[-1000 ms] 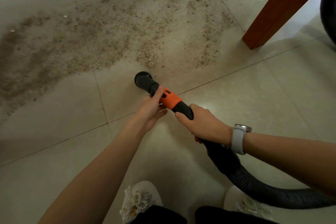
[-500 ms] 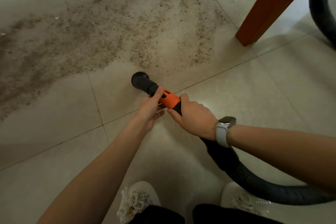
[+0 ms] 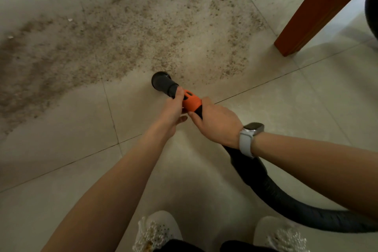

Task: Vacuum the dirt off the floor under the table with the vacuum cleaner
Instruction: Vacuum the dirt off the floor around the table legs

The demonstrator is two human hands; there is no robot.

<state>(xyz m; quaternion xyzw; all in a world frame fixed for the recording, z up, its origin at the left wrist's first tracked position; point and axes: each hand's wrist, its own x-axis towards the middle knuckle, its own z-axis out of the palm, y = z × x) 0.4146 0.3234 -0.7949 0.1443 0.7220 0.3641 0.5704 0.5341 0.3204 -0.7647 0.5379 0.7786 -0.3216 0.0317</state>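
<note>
- orange collar on the vacuum nozzle, set between two black sections; the round black mouth points down at the floor, right at the near edge of the dirt; whether it touches the tile cannot be told.
- left hand: fingers curled round the nozzle where black meets orange, thumb laid along the top; a firm hold, nothing loose.
- right hand: wrapped round the black grip just behind the orange collar, thumb forward, touching the collar's rear edge; the two hands sit just beside one another.
- vacuum hose: black, ribbed, runs from under the right wrist back toward the person, bends right past the right shoe and leaves the view at the right edge.
- dirt: brown, grainy, spread in a wide band across the pale tiles from the far left to near the table leg; thicker on the left, thinner on the right; a couple of small white scraps lie in it at the left.
- floor: glossy cream tiles with dark grout lines; the tiles nearest the person look clean.
- table leg: red-brown wood, slanting in the view, foot planted on the tile at the upper right, just beside the right edge of the dirt.
- watch: dark face, pale grey strap, on the right wrist.
- shoes: white, beaded trim, one each side at the bottom edge.
- dark rounded object at the far right edge, mostly cut off; not identifiable.
</note>
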